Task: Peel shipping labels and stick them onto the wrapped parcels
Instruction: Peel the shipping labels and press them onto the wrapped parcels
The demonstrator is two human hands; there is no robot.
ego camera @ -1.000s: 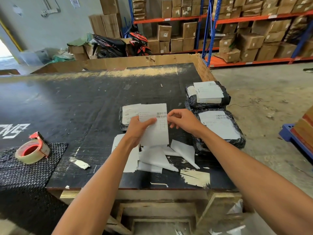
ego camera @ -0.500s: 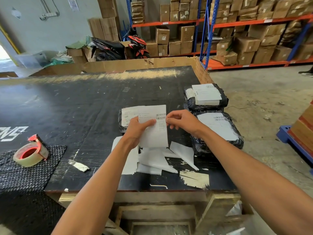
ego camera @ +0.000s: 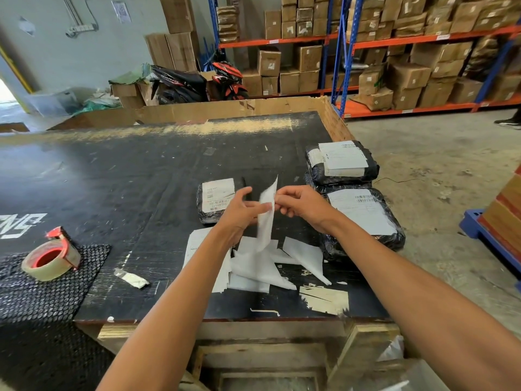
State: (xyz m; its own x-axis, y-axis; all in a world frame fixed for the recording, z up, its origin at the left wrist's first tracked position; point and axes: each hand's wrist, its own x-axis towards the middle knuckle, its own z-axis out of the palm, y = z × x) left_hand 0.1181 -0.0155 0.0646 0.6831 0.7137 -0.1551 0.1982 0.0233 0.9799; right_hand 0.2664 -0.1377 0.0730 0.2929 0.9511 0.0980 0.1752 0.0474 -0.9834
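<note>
Label being pinched by left hand and right hand, peeling underway; three parcels already labelled; sticking this one pending.

- Black worktable, scuffed top
- Three black wrapped parcels, each labelled
- Loose white backing sheets near front edge
- Tape roll on mesh mat, left

label turned edge-on between both hands, small parcel behind now uncovered
</note>
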